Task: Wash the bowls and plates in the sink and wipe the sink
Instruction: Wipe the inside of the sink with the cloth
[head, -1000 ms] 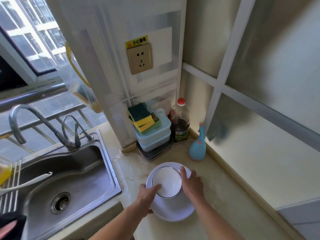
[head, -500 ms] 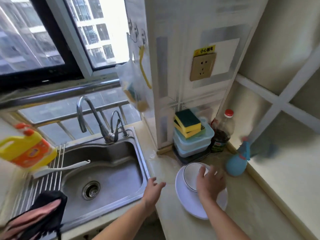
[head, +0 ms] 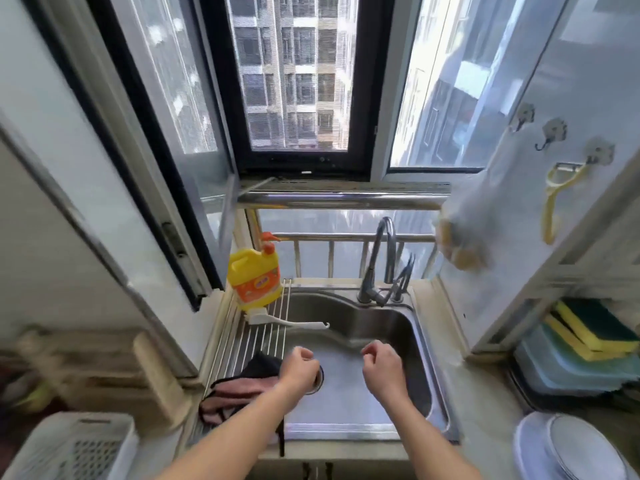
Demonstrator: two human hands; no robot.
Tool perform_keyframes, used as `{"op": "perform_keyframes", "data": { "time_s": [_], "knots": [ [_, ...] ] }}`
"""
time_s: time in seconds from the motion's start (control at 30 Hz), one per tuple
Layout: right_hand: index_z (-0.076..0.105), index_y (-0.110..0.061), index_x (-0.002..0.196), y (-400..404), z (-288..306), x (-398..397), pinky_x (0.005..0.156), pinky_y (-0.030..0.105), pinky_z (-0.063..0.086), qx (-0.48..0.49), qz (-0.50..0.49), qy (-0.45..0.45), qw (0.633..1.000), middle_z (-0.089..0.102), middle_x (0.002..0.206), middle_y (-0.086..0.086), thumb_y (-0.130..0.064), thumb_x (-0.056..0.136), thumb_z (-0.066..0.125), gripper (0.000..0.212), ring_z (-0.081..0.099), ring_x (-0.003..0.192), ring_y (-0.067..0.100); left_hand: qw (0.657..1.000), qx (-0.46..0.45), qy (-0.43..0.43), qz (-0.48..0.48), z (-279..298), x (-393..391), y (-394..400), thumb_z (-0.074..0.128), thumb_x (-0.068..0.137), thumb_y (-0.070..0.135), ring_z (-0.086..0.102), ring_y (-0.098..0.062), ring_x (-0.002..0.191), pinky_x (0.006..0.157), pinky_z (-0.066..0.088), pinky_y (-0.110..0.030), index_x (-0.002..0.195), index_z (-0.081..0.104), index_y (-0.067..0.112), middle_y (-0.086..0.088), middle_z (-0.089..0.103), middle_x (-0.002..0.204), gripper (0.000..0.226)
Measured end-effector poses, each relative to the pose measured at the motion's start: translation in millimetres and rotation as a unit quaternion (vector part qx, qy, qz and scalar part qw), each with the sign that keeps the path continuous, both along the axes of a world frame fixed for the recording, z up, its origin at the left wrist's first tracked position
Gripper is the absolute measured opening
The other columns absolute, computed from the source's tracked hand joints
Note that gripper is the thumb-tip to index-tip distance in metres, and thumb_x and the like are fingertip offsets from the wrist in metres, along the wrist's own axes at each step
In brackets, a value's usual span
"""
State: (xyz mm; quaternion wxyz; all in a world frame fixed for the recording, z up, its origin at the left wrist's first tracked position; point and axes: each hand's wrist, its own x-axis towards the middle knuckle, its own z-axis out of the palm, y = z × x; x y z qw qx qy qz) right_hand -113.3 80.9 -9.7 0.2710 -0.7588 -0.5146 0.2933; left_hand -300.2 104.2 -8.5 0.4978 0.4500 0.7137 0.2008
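Over the steel sink both hands now hang with fingers curled and holding nothing: the left hand above the drain, the right hand above the bare basin floor. Half a second ago the right hand was on the bowl and the left reached over the counter edge; both have left the dishes. The view has swung from the counter corner to face the window. The bowl sits upside down on the plate at the lower right, on the counter well apart from the hands. Left of the basin, a pink and black cloth lies on the wire drain rack, partly hidden by the left forearm. Farther back on the rack stand a yellow detergent bottle and a white brush. The faucet rises behind the basin. At the right, yellow-green sponges rest on stacked containers.
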Motion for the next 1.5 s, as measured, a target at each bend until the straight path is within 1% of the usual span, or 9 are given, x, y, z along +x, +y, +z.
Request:
{"op": "perform_keyframes", "data": {
  "time_s": [0.27,0.43,0.57,0.77,0.93,1.1,1.3,1.4,1.5],
  "knots": [
    [0.074,-0.017,0.099,66.4,0.1,-86.4,0.081,0.026,0.046,-0.089,0.155,-0.012,0.984,0.073,0.104,0.002,-0.011,0.091,0.050,0.025,0.065,0.098,0.018,0.997,-0.016,0.020,0.078,-14.0,-81.4,46.3,0.055,0.086,0.012,0.060,-0.025,0.097,0.089,0.058,-0.046,0.101,0.058,0.024,-0.004,0.062,0.102,0.019],
    [0.076,-0.016,0.100,126.9,-23.8,-104.1,0.085,0.028,0.050,-0.113,0.218,-0.036,0.969,0.075,0.103,0.004,-0.008,0.089,0.049,0.030,0.067,0.098,0.021,0.994,-0.001,0.078,0.071,-38.8,-99.0,76.7,0.057,0.090,0.011,0.060,-0.021,0.100,0.085,0.049,-0.029,0.117,0.061,0.020,-0.003,0.065,0.112,0.029],
    [0.072,-0.023,0.104,175.6,-54.0,-114.8,0.085,0.033,0.052,-0.126,0.240,-0.077,0.959,0.072,0.107,0.001,-0.012,0.090,0.051,0.028,0.066,0.103,0.023,0.987,-0.012,0.148,0.066,-63.2,-108.1,96.9,0.060,0.088,0.006,0.061,-0.019,0.106,0.095,0.051,-0.035,0.120,0.058,0.021,-0.001,0.064,0.118,0.035],
    [0.050,-0.026,0.125,212.6,-96.6,-129.5,0.121,0.054,0.015,-0.161,0.322,-0.209,0.909,0.062,0.119,-0.004,-0.018,0.093,0.053,0.033,0.056,0.120,0.019,0.969,0.026,0.234,0.073,-83.1,-100.0,123.7,0.053,0.090,-0.002,0.060,-0.019,0.106,0.084,0.050,-0.030,0.129,0.055,0.020,-0.001,0.056,0.118,0.045],
    [0.053,-0.029,0.101,220.3,-111.9,-131.1,0.120,0.053,0.016,-0.159,0.395,-0.203,0.882,0.065,0.103,-0.004,-0.010,0.091,0.049,0.021,0.060,0.111,0.020,0.925,0.091,0.368,-0.031,-90.4,-93.2,131.7,0.063,0.084,0.000,0.057,-0.027,0.115,0.089,0.052,-0.035,0.135,0.055,0.021,-0.007,0.050,0.135,0.056],
    [0.064,-0.036,0.115,222.2,-107.3,-115.8,0.118,0.045,0.022,-0.066,0.443,-0.224,0.866,0.061,0.106,-0.009,-0.022,0.098,0.056,0.024,0.059,0.111,0.018,0.872,0.092,0.446,-0.182,-92.7,-94.3,135.3,0.075,0.078,0.035,0.047,-0.029,0.131,0.107,0.041,-0.050,0.129,0.061,0.027,-0.006,0.054,0.136,0.054],
    [0.066,-0.029,0.117,225.2,-85.7,-133.0,0.099,0.037,0.042,-0.017,0.459,-0.136,0.878,0.058,0.110,-0.004,-0.033,0.095,0.060,0.024,0.057,0.109,0.021,0.875,0.087,0.445,-0.168,-85.5,-107.1,143.6,0.083,0.074,0.019,0.064,-0.022,0.101,0.087,0.049,-0.040,0.089,0.072,0.034,0.003,0.069,0.099,0.024],
    [0.049,-0.027,0.129,232.0,-71.9,-150.3,0.104,0.030,0.043,-0.021,0.292,0.046,0.955,0.047,0.124,-0.007,-0.040,0.087,0.070,0.048,0.046,0.119,0.013,0.880,0.083,0.446,-0.141,-86.7,-118.1,144.8,0.068,0.089,0.018,0.057,-0.020,0.119,0.100,0.043,-0.039,0.105,0.072,0.033,0.004,0.066,0.119,0.022],
    [0.031,-0.034,0.147,260.2,-57.2,-161.0,0.115,0.032,0.030,0.007,0.215,0.171,0.961,0.032,0.144,-0.016,-0.048,0.079,0.080,0.085,0.029,0.136,0.005,0.879,0.077,0.447,-0.144,-96.5,-126.0,141.8,0.059,0.093,0.015,0.050,-0.020,0.130,0.105,0.039,-0.038,0.112,0.069,0.029,0.004,0.060,0.130,0.025]
  ]
}}
